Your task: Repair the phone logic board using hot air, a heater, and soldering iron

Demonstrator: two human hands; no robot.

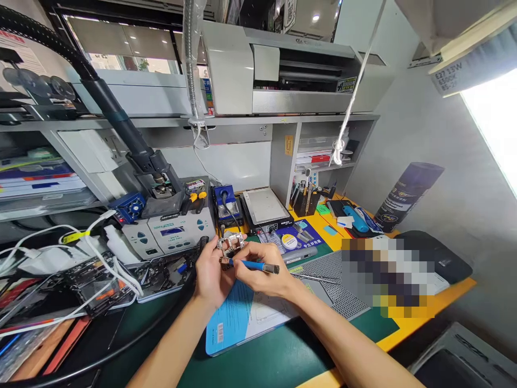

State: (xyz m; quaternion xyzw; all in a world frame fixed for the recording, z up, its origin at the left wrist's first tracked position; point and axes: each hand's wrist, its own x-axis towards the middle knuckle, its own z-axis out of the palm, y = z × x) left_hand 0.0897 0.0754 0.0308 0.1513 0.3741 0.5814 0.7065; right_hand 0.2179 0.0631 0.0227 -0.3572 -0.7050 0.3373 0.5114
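Note:
Above the blue-and-white booklet, my left hand (pixel 210 276) grips a small silvery metal fixture (pixel 231 245) with a frame-like shape. Its fingers wrap around the lower and left side, so part of it is hidden. My right hand (pixel 264 269) pinches a slim blue-handled brush (pixel 256 265) like a pen. The brush's coppery end points left and lies close to the fixture's lower edge; whether they touch I cannot tell. Its dark end sticks out to the right past my fingers. Beneath both hands, the booklet (pixel 226 328) lies on the green mat (pixel 250 358).
Behind my hands stand a hot-air station (pixel 165 234) and a blue soldering unit (pixel 226 207). A black hose (pixel 161 323) curves along the left. Tweezers (pixel 319 278) lie on a grey perforated mat (pixel 347 280) at right. A spray can (pixel 404 199) stands farther right.

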